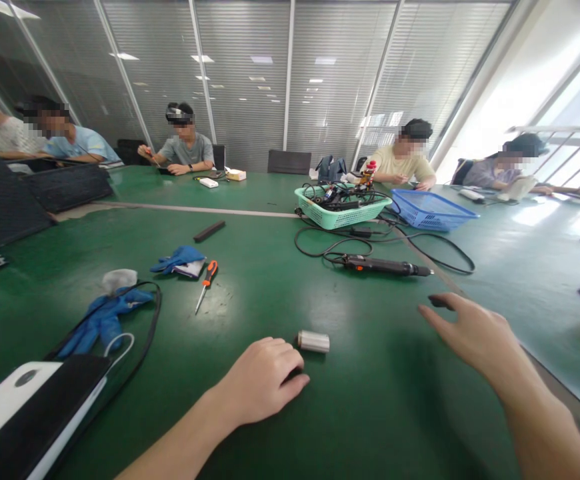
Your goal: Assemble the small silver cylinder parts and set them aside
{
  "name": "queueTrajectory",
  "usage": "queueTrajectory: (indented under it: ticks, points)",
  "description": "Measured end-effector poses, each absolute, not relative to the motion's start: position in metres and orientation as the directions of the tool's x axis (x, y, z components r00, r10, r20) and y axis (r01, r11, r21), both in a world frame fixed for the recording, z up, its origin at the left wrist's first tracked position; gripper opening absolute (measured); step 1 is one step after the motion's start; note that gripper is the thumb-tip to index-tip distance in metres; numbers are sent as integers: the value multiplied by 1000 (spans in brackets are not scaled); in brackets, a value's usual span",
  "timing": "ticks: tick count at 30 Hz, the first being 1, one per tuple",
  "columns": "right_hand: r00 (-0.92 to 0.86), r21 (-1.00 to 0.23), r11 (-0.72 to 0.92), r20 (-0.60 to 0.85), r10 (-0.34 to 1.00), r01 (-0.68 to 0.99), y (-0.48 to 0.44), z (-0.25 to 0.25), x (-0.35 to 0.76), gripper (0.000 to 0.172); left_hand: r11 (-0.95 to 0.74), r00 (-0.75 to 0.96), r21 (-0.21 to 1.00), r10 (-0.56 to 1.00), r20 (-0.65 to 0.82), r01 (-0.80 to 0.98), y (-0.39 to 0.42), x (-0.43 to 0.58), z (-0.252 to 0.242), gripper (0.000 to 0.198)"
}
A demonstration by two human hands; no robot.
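Observation:
My left hand [266, 380] is low over the green table [360, 413], its fingers curled and the thumb just below them. A dark patch shows between thumb and fingers; whether it is a thing or shadow I cannot tell. Just beyond its knuckles a silver metal cylinder [314, 341] with a dark end lies on its side. Over to the right, my right hand [475, 333] is raised above the table with a small black piece [441, 302] at its fingertips, its kind unclear. Past that hand lies a black electric screwdriver [387, 265] with its cord.
An orange-handled screwdriver [207, 283], blue gloves [107, 320] and a dark bar [210, 231] lie to the left. A green basket [337, 217] of cabled tools stands beside a blue basket [435, 213]. A white-and-black device [45, 407] fills the near left. Several people sit around the table.

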State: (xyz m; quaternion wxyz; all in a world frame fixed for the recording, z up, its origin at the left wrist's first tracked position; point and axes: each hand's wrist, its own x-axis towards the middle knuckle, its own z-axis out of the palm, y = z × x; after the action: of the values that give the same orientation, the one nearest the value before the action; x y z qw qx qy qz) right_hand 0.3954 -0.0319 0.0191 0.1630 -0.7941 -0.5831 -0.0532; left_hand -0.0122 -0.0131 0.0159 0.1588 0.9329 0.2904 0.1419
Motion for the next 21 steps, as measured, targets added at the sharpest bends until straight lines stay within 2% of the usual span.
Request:
queueTrajectory:
  ticks: [4,7,10,14,21]
  points:
    - [-45,-336,177,365,930,925,-35,25,273,38,-788,792,368,582,185,493,-12,-13,13,14]
    - [-258,-391,394,356,898,832,-40,11,207,48,-799,786,341,579,215,495,-11,-15,11,14]
    - [-327,-411,439,316,891,799,-42,0,188,42,-796,765,325,593,253,510,-10,-16,9,15]
    - [-335,-450,435,288,897,779,-45,3,200,32,-745,710,368,656,254,556,-10,-18,11,12]
    - [-474,-439,526,232,849,728,-58,16,205,35,-700,688,377,700,193,607,-11,-15,13,5]
